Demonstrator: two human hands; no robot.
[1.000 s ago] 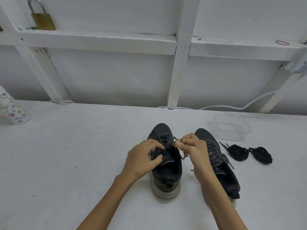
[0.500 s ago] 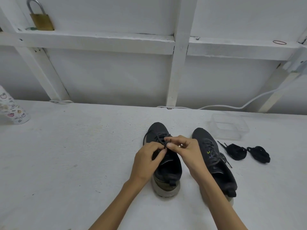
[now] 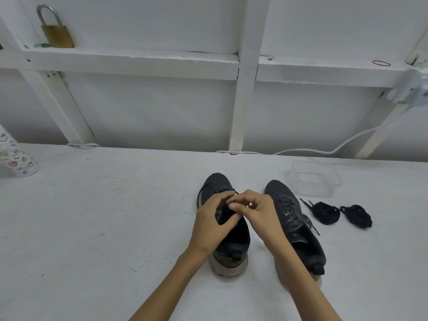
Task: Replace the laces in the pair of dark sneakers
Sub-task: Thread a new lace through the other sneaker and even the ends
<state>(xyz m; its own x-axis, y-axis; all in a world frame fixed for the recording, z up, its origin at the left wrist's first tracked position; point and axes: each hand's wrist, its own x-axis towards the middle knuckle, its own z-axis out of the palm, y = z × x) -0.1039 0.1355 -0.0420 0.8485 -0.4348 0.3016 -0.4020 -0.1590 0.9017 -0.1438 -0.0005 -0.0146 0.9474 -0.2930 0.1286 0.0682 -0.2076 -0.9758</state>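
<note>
Bench (image 3: 92, 216): white and rough; it carries both sneakers, side by side with toes pointing away from the person.
Left sneaker (image 3: 230, 249): dark, pale sole, upright, in front of the person with both hands over its lacing.
Right sneaker (image 3: 294, 218): just beside it on the right and not touched; it is laced, with a small green mark on its side.
Left hand (image 3: 210, 225): the thumb lies across the tongue and the fingers are curled over the top, so it grips the left sneaker's upper.
Right hand (image 3: 259, 212): thumb and forefinger are pressed together at the lace (image 3: 235, 192), close against the left hand's fingertips; the other fingers are curled. Most of the lace is hidden under the hands.
Spare laces: two black bundles (image 3: 325, 213) (image 3: 357, 215) lie on the bench to the right of the right sneaker.
Clear container (image 3: 316, 178): behind the bundles.
Patterned cup (image 3: 16, 158): at the far left edge.
Padlock (image 3: 56, 34): brass, on the white ledge up left.
White cable (image 3: 324, 150): runs along the wall at the back.
</note>
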